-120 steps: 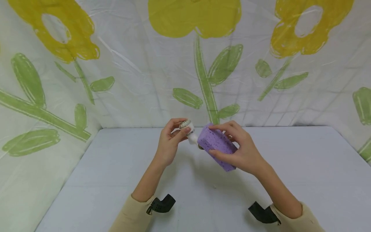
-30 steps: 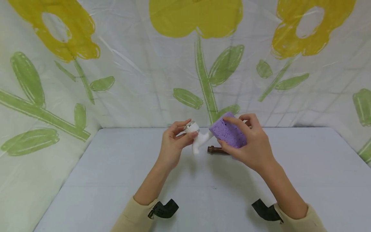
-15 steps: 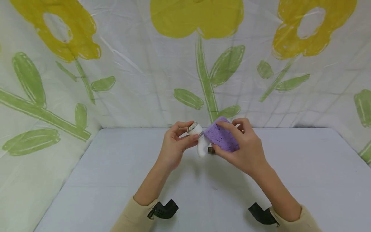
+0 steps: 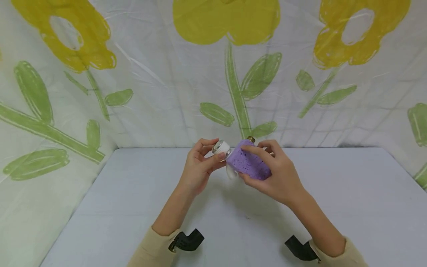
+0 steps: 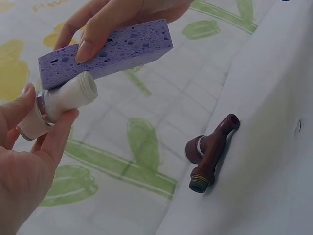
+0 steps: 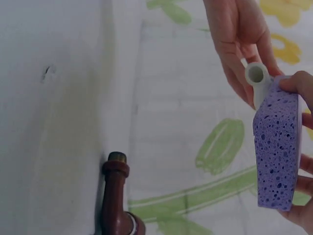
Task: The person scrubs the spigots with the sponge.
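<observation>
My left hand (image 4: 197, 168) pinches a white tap (image 5: 73, 94) by its silver-trimmed knob, holding it above the table. A purple sponge (image 4: 249, 161), long and full of pores, is gripped in my right hand (image 4: 283, 176) between thumb and fingers. Its near end lies against the body of the white tap, beside my left fingertips. In the head view the sponge covers much of the tap. Below the sponge the spout peeks out, and a brass end (image 4: 251, 139) shows above it. The right wrist view shows the spout's round opening past the sponge.
A dark brown tap (image 5: 212, 152) with a threaded brass end lies on the white table (image 4: 133, 193) beyond my hands; the sponge hides it in the head view. Behind the table hangs a pale sheet (image 4: 156, 92) with yellow flowers. A black curved piece (image 4: 188, 240) sits at each cuff.
The sponge in my right hand has swung right, then back left along the white tap. The brown tap, visible a second ago, is now covered in the head view. My left hand keeps its hold.
</observation>
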Demonstrator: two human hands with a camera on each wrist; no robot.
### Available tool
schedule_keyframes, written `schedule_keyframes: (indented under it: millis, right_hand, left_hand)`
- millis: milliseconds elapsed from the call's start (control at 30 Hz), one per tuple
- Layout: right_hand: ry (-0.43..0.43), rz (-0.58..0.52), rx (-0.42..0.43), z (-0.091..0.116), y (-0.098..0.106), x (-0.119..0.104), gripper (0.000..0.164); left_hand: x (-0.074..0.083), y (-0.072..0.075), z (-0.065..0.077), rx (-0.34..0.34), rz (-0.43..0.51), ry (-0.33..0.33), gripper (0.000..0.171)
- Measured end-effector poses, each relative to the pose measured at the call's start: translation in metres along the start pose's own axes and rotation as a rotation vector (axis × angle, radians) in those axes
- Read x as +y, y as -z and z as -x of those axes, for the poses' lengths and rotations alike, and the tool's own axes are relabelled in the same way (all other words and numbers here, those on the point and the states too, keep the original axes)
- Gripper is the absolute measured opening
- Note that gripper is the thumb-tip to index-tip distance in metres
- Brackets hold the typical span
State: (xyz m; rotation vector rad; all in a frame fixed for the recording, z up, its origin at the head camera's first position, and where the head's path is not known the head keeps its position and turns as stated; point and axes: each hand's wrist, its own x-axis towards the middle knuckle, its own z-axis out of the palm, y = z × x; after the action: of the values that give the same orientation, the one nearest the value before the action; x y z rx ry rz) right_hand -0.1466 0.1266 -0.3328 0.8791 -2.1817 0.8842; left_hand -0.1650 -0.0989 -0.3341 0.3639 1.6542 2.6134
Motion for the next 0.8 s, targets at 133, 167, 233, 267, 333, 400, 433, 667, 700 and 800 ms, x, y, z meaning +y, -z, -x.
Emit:
schedule_keyframes:
  millis: [133, 167, 233, 267, 333, 400, 433, 667, 700, 800]
  right_hand:
    - [0.002, -0.015, -0.004, 0.0005, 0.0004, 0.0004, 0.065]
    - [0.009, -0.022, -0.013, 0.0008, -0.0002, 0.0003, 0.064]
    - [0.024, -0.031, -0.030, 0.0013, -0.0011, 0.0002, 0.063]
    - [0.030, -0.030, -0.034, 0.0013, -0.0013, 0.0002, 0.062]
    - [0.034, -0.024, -0.028, 0.0008, -0.0008, 0.0003, 0.062]
    - [0.026, -0.015, -0.014, 0.0001, 0.0004, 0.0005, 0.063]
    - [0.019, -0.014, -0.007, -0.0002, 0.0009, 0.0005, 0.064]
    - [0.042, -0.044, -0.011, 0.0009, -0.0022, -0.0012, 0.059]
    - [0.048, -0.045, -0.013, 0.0006, -0.0017, -0.0012, 0.059]
    - [0.040, -0.039, -0.011, -0.0006, 0.0016, -0.0008, 0.061]
  left_hand:
    - [0.0001, 0.0012, 0.0002, -0.018, -0.007, 0.004, 0.036]
    - [-0.0001, 0.0015, 0.0001, -0.019, -0.010, 0.006, 0.037]
    - [0.0000, 0.0020, 0.0004, -0.019, -0.010, 0.007, 0.037]
    - [0.0001, 0.0021, 0.0005, -0.019, -0.011, 0.007, 0.037]
    - [0.0005, 0.0020, 0.0007, -0.024, -0.009, 0.006, 0.038]
    - [0.0011, 0.0015, 0.0010, -0.033, -0.003, 0.002, 0.038]
    - [0.0014, 0.0011, 0.0012, -0.037, 0.001, 0.001, 0.039]
    - [0.0015, 0.0020, 0.0020, -0.042, 0.001, 0.009, 0.037]
    - [0.0014, 0.0022, 0.0020, -0.045, 0.002, 0.008, 0.037]
    - [0.0015, 0.0023, 0.0020, -0.059, 0.009, -0.002, 0.038]
